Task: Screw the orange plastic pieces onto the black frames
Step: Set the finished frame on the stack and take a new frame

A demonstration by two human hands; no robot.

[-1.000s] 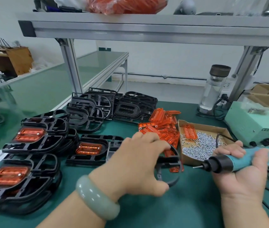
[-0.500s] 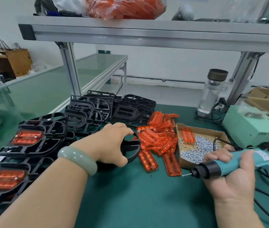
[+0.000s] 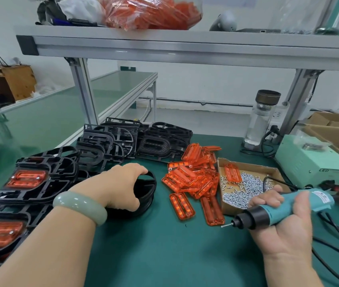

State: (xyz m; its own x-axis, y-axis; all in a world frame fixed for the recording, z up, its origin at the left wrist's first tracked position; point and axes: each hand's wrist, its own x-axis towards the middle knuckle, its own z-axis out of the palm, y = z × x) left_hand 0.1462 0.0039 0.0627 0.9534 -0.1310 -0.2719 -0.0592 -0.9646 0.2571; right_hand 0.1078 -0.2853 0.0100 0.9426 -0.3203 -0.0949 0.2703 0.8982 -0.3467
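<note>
My left hand (image 3: 116, 187) grips the curved end of a black frame (image 3: 145, 191) lying on top of other frames at the left-centre of the green mat. My right hand (image 3: 282, 222) holds a teal electric screwdriver (image 3: 278, 210), its bit pointing left above the mat. A heap of loose orange plastic pieces (image 3: 193, 177) lies between the hands. Finished frames with orange pieces (image 3: 26, 179) are stacked at the left. Bare black frames (image 3: 123, 141) are piled further back.
A cardboard tray of small silver screws (image 3: 245, 189) sits right of the orange heap. A pale green power box (image 3: 313, 164) and a glass bottle (image 3: 261, 119) stand at the back right. Black cables (image 3: 334, 241) trail at the right. An aluminium shelf (image 3: 164, 50) runs overhead.
My left hand carried the black frame leftward from beside the screw tray and set it on the frames at left-centre. The screwdriver hand stayed roughly in place.
</note>
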